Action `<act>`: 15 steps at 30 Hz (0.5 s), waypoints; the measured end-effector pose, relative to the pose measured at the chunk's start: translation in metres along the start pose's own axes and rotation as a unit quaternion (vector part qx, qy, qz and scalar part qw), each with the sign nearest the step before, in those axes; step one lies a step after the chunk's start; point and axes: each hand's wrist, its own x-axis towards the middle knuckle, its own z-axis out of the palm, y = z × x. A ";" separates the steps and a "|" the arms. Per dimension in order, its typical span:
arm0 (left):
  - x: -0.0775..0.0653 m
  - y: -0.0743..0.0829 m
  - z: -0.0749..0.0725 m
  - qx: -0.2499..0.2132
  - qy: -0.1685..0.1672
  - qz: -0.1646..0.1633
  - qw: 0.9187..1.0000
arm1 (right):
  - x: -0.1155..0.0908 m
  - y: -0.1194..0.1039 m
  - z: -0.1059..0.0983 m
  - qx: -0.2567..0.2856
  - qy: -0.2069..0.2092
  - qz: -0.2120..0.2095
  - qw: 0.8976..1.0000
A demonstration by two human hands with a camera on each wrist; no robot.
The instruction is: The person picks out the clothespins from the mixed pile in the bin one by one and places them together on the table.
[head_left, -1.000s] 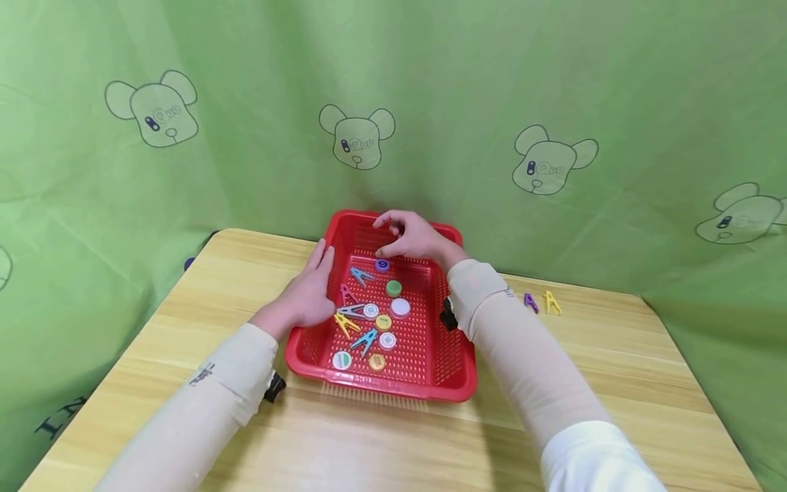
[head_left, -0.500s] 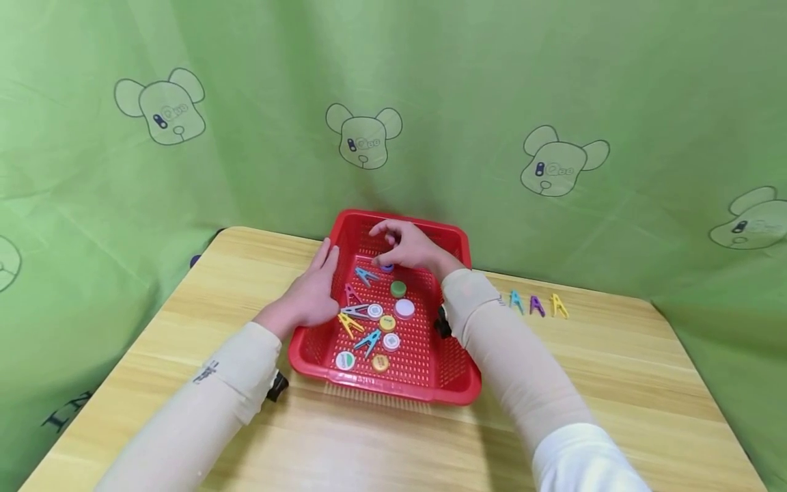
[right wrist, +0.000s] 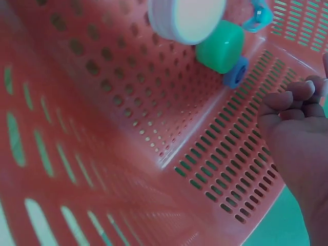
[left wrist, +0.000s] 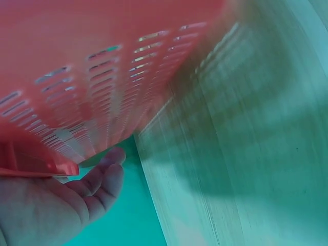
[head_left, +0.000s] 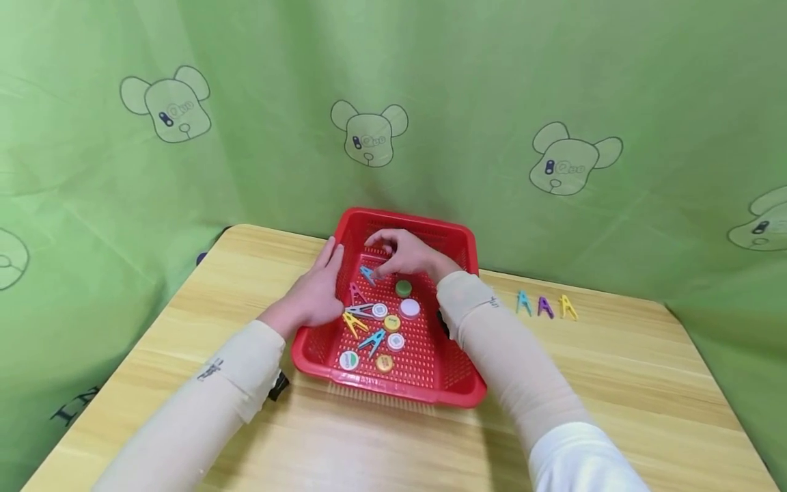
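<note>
A red basket (head_left: 399,398) holds several bottle caps and small clothespins. My left hand (head_left: 312,294) rests on its left rim, fingers extended along it; in the left wrist view these fingers lie beside the outer wall. Inside the basket, my right hand (head_left: 408,254) hovers near the back, thumb and forefinger apart. Its thumb tip is close to a blue clothespin (head_left: 367,274); I cannot tell if they touch. Nearby lie a green cap (head_left: 403,288), a white cap (head_left: 409,309) and a pink clothespin (head_left: 356,292). A blue cap (right wrist: 237,73) shows in the right wrist view.
Blue (head_left: 523,302), purple (head_left: 544,307) and yellow clothespins (head_left: 568,307) stand in a row on the wooden table (head_left: 615,383), right of the basket. More caps and clothespins lie toward the basket's front. A green curtain (head_left: 430,82) hangs behind the table.
My right hand has lowered and moved toward the blue clothespin in the basket, now covering the blue cap in the head view. The left hand stays on the rim. The view has shifted slightly.
</note>
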 end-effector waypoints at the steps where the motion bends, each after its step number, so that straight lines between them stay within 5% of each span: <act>1: 0.000 0.000 0.000 -0.001 -0.001 -0.001 1.000 | 0.000 0.000 0.001 0.000 -0.007 0.003 1.000; 15: -0.001 0.000 0.001 -0.003 0.005 -0.003 1.000 | 0.006 0.003 0.005 -0.044 -0.072 0.048 0.995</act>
